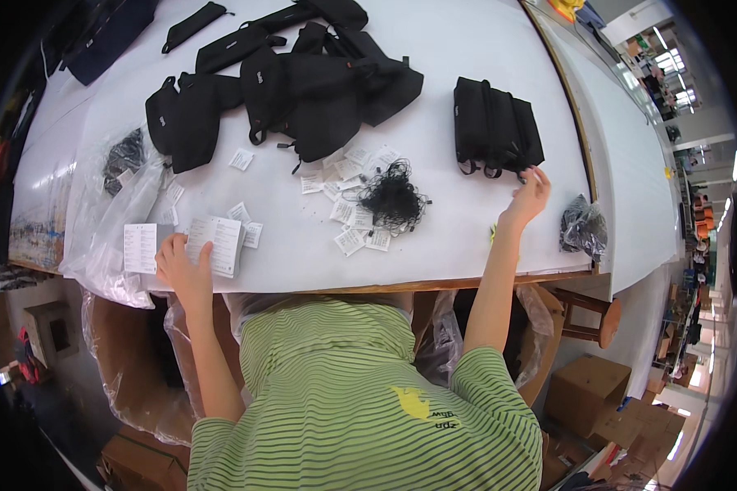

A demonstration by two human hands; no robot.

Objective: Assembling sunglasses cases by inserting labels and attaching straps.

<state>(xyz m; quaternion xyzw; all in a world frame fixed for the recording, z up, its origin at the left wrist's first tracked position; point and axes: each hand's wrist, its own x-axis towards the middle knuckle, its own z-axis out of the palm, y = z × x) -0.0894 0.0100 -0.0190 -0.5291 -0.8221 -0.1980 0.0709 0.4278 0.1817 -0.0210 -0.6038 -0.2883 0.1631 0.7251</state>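
At the table's front left, my left hand (186, 266) rests with fingers apart on a stack of white printed cards (214, 244). A second printed card stack (141, 248) lies just left of it. On the right, my right hand (531, 196) is closed, its fingertips pinched at the lower corner of the black pouches (499, 123), which lie side by side in an overlapping row. A tangle of thin black cords (395, 199) sits between my hands. Small white printed packets (352, 214) are scattered around the cords.
More black bags (303, 94) are heaped at the back. A clear plastic bag (110, 237) lies at the left edge, and a small bag of dark pieces (583, 227) at the front right corner. Cardboard boxes (590, 393) and a wooden stool (608, 323) stand below.
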